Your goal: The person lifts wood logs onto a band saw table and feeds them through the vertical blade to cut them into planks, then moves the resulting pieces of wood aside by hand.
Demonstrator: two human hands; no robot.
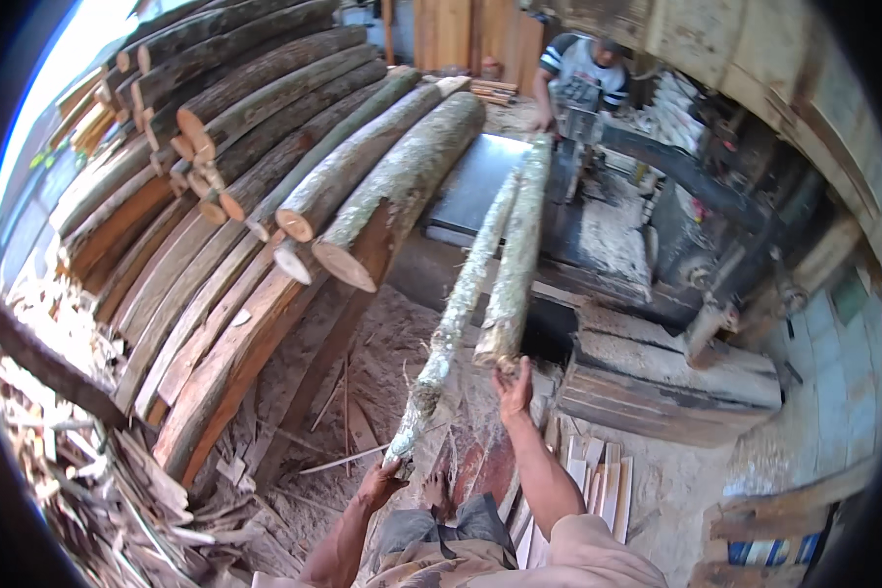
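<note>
A long, thin, lichen-spotted piece of wood [461, 304] with bark slants from the machine down towards me. My left hand [382, 482] is closed around its near end. To its right lies a thicker barked log [521, 265]. My right hand [514, 390] supports the log's near end from below, its fingers against the wood. Both pieces come close together at their far ends, beside the sawing machine [583, 147]; whether they join there I cannot tell. The log's far part rests over the dark metal table [485, 181].
A co-worker [583, 73] stands behind the machine, an arm towards the log's far end. Stacked logs [294, 127] fill the left side, with wood scraps [118, 510] below. A heavy beam [657, 392] and several sawn strips [603, 480] lie at right. Sawdust covers the floor.
</note>
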